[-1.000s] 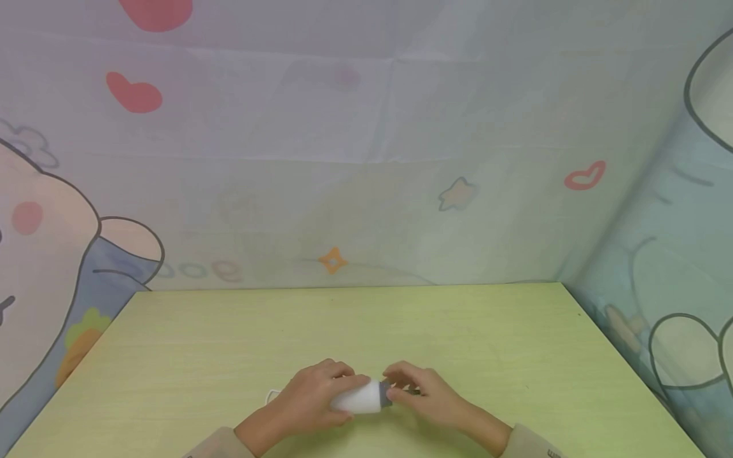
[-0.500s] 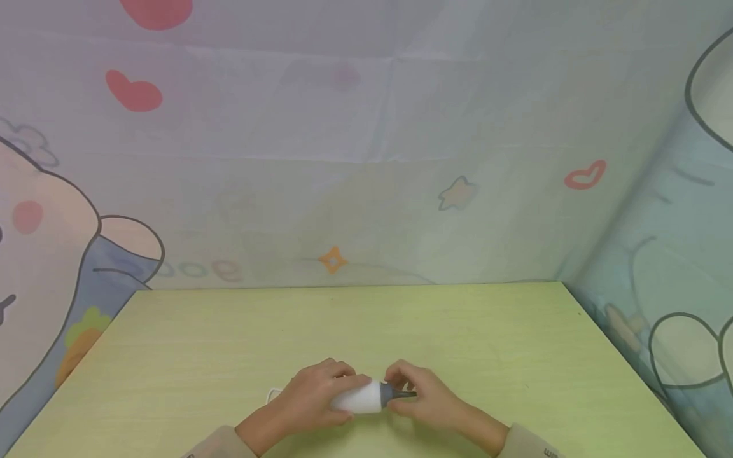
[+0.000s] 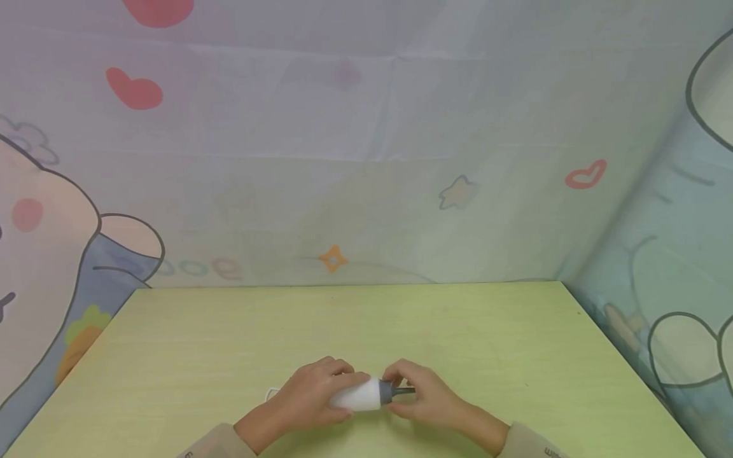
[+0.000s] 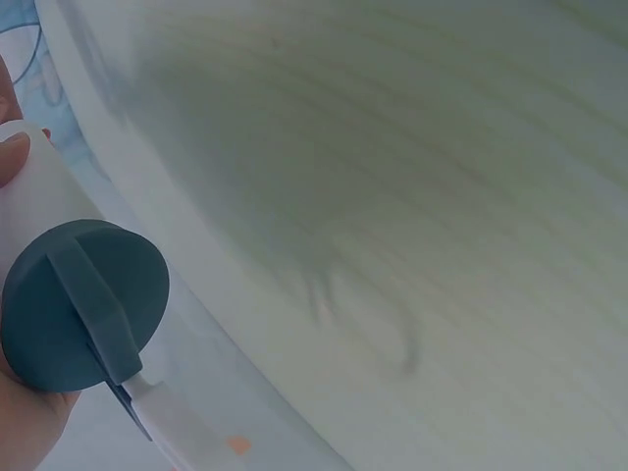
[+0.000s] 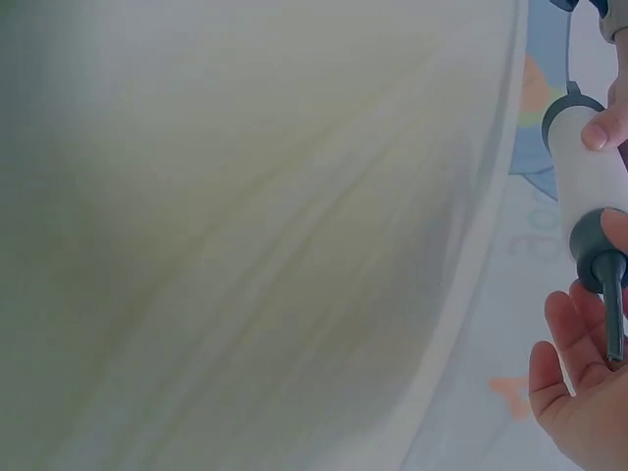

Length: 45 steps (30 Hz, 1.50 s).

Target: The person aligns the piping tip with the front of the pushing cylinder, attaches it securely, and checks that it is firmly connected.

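My left hand (image 3: 312, 394) grips a white cylindrical device (image 3: 359, 395), held sideways low over the table, its exact kind unclear. At its right end is a dark grey collar (image 3: 385, 392) with a thin dark nozzle (image 5: 613, 304). Thumb and fingers of my right hand (image 3: 429, 395) pinch this collar, and the nozzle points towards that palm. The left wrist view shows the device's other end, a round dark grey cap (image 4: 83, 314) with a raised bar, where a white strap (image 4: 177, 427) is attached. Part of the white body is hidden under my left hand.
A pale yellow-green table (image 3: 321, 324) spreads out around both hands. Behind it hangs a printed cloth backdrop (image 3: 275, 191) with hearts and cartoon figures, which continues along the right side. Beige sleeves (image 3: 223, 442) cover both forearms.
My right fingers have shifted on the collar, and more of the thin nozzle shows between them than a second ago. The left hand and the white body stay nearly in place.
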### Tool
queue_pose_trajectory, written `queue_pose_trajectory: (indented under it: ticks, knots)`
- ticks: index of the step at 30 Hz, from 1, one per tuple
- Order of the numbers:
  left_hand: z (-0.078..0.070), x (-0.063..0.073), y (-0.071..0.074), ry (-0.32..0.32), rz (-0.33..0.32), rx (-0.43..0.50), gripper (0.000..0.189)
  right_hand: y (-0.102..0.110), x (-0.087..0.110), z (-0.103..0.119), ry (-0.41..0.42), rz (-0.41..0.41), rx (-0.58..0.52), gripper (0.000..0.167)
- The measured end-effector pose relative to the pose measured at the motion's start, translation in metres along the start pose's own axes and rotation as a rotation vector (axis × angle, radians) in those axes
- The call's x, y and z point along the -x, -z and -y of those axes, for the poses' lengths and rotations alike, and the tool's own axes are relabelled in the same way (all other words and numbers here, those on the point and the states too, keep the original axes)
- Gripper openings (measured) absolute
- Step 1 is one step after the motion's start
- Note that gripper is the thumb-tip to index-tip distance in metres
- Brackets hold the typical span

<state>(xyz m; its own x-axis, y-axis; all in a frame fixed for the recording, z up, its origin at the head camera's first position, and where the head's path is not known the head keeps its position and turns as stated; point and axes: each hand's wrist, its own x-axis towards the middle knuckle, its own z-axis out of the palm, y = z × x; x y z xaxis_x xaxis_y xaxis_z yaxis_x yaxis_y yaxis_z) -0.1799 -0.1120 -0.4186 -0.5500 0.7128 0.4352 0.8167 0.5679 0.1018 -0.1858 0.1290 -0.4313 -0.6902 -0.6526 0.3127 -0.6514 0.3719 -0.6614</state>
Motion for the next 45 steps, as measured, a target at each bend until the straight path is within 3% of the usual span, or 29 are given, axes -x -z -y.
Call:
queue_pose_trajectory:
  ticks: [6,11,20,23,26,32,38,45]
  knots:
    - [-0.001,0.000,0.000,-0.002,0.031,0.014,0.051,-0.001,-0.001,0.002,-0.011,-0.004,-0.002,0.022]
    - [-0.005,0.000,-0.002,0.015,0.073,0.028,0.051,0.000,0.000,0.002,-0.067,0.013,-0.073,0.021]
    - [-0.012,0.002,-0.004,-0.039,-0.015,-0.018,0.049,-0.001,0.004,-0.001,-0.140,0.035,-0.165,0.022]
    - [-0.012,0.002,-0.004,-0.044,-0.015,-0.032,0.049,-0.001,0.005,-0.002,-0.157,0.046,-0.181,0.022]
    - [-0.010,-0.001,-0.003,-0.008,0.032,-0.033,0.049,0.001,0.003,-0.005,-0.159,0.061,-0.160,0.020]
    - [-0.004,-0.015,-0.001,0.125,0.144,0.005,0.051,0.011,-0.005,-0.014,-0.169,0.070,-0.118,0.017]
    - [0.008,-0.036,-0.007,0.198,0.166,0.019,0.051,0.023,-0.015,-0.028,-0.183,0.029,-0.037,0.018]
    - [0.019,-0.059,-0.019,0.270,0.191,0.028,0.051,0.035,-0.025,-0.044,-0.186,0.004,-0.024,0.018]
